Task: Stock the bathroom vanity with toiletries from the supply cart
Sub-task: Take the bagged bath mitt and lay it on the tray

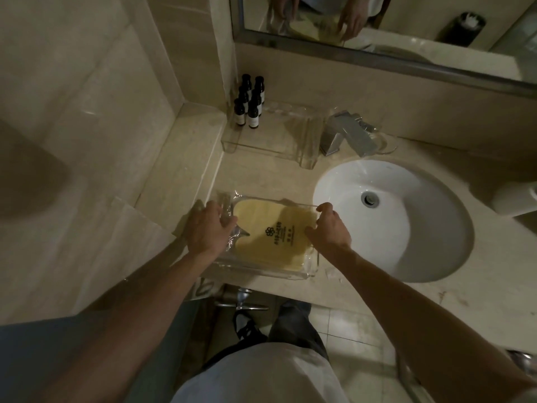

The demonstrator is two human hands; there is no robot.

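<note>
Yellow packet (pixel 273 237) lies flat in the clear tray (pixel 261 271) at the counter's front edge — long axis running 6 to 12 o'clock — left hand (pixel 207 228) gripping the wrapper at 9, right hand (pixel 329 228) pinching its 3 o'clock edge, equally near

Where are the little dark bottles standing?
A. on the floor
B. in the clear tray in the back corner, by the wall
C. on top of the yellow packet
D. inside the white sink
B: the little dark bottles stand grouped in the clear tray at the back left corner of the counter, left of the faucet, away from the sink and the yellow packet.
</note>
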